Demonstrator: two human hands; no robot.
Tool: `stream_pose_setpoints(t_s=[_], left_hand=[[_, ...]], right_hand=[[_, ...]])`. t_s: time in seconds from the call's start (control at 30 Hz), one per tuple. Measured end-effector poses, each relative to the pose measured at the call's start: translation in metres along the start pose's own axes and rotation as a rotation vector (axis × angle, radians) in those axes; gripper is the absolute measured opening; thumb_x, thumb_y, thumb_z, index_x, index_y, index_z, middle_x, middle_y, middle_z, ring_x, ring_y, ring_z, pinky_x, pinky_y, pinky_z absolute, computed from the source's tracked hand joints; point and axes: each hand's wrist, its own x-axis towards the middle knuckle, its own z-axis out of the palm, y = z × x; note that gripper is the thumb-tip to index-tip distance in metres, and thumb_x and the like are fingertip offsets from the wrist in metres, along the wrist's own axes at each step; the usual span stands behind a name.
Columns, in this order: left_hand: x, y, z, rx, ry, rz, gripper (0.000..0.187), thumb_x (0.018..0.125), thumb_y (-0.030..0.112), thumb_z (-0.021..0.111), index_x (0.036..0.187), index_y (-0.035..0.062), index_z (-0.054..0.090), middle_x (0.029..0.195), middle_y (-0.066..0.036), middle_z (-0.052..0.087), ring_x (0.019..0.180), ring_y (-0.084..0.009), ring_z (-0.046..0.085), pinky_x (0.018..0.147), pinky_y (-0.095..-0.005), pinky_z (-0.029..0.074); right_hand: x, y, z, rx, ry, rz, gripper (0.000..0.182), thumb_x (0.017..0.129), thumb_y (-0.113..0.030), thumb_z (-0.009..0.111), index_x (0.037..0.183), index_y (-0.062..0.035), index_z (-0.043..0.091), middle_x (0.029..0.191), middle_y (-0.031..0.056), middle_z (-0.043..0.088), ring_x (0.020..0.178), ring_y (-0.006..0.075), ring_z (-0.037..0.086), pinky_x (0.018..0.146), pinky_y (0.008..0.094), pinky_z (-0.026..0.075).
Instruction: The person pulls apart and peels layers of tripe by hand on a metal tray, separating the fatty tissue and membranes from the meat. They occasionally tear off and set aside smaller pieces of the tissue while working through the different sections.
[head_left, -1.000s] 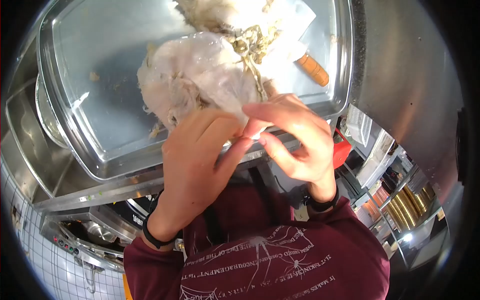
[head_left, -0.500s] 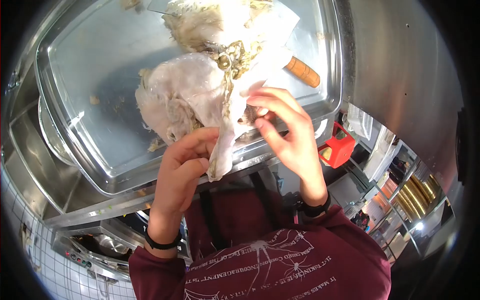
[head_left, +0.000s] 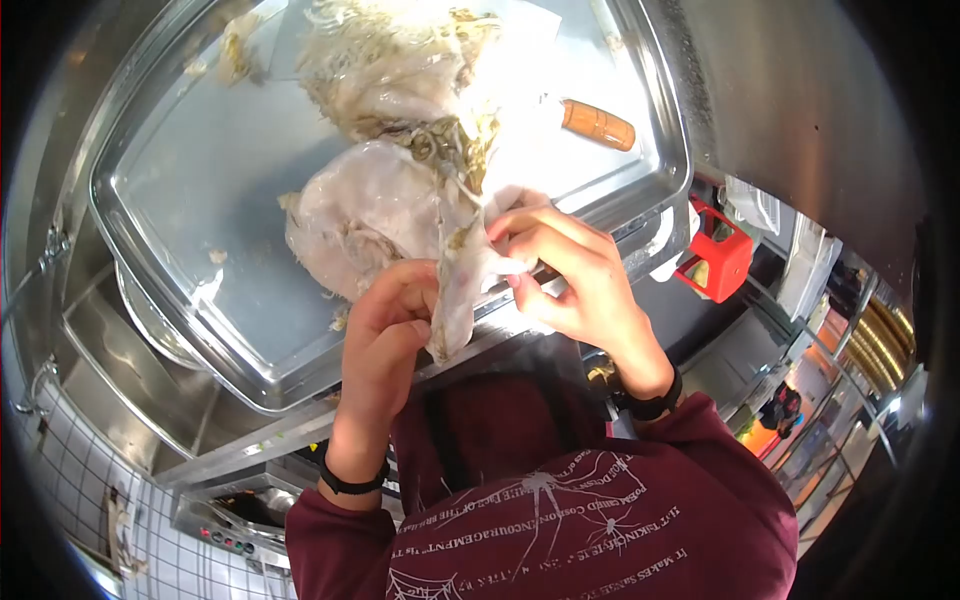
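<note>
A pale, wet piece of animal tissue (head_left: 370, 205) with greenish-brown matter along its folds lies in a large metal tray (head_left: 270, 385). One flap of it hangs over the tray's near edge. My left hand (head_left: 385, 320) is closed on the left side of that flap. On the flap's right side, my right hand (head_left: 560, 265) pinches a bit of the tissue between thumb and fingers. A wooden handle (head_left: 598, 125) lies in the tray to the upper right, beyond my right hand; what it joins is lost in glare.
A red plastic stool or crate (head_left: 720, 252) stands right of the tray. Smaller scraps (head_left: 237, 50) lie at the tray's upper left. A metal surface (head_left: 800, 110) is at the right, and a white tiled floor (head_left: 190, 510) shows at the lower left.
My right hand has moved slightly down and now pinches the flap, pulling a bit of it rightward. My left hand keeps its hold. The whole view has shifted a little.
</note>
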Motion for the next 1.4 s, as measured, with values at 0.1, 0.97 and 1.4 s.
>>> stream_pose_setpoints(t_s=[0.1, 0.97, 1.4], left_hand=[[0.005, 0.013, 0.009, 0.328, 0.033, -0.028, 0.024, 0.088, 0.009, 0.048, 0.107, -0.0025, 0.058, 0.074, -0.004, 0.056, 0.07, -0.0123, 0.055, 0.065, -0.0263, 0.043], [0.047, 0.026, 0.024, 0.47, 0.159, -0.224, 0.005, 0.09, 0.011, 0.06, 0.092, 0.0061, 0.058, 0.062, 0.011, 0.045, 0.051, 0.0018, 0.037, 0.043, -0.0185, 0.027], [0.065, 0.056, 0.049, 1.616, 0.228, 0.741, 0.022, 0.082, 0.02, 0.064, 0.097, 0.0039, 0.061, 0.095, -0.014, 0.06, 0.093, -0.0317, 0.056, 0.079, -0.0409, 0.046]], right_hand=[[-0.01, -0.002, -0.004, 0.003, 0.027, -0.023, 0.017, 0.069, 0.002, 0.064, 0.083, -0.0034, 0.055, 0.096, 0.0096, 0.066, 0.073, 0.0213, 0.064, 0.061, 0.0281, 0.05], [0.025, 0.02, -0.009, -0.339, 0.088, 0.28, 0.033, 0.078, -0.006, 0.062, 0.111, -0.0064, 0.056, 0.109, 0.0093, 0.059, 0.079, 0.0329, 0.062, 0.063, 0.0424, 0.05], [-0.005, -0.044, -0.059, -0.352, 0.0, 0.081, 0.015, 0.073, -0.009, 0.06, 0.088, -0.0063, 0.061, 0.072, 0.0142, 0.062, 0.07, 0.034, 0.062, 0.058, 0.0427, 0.047]])
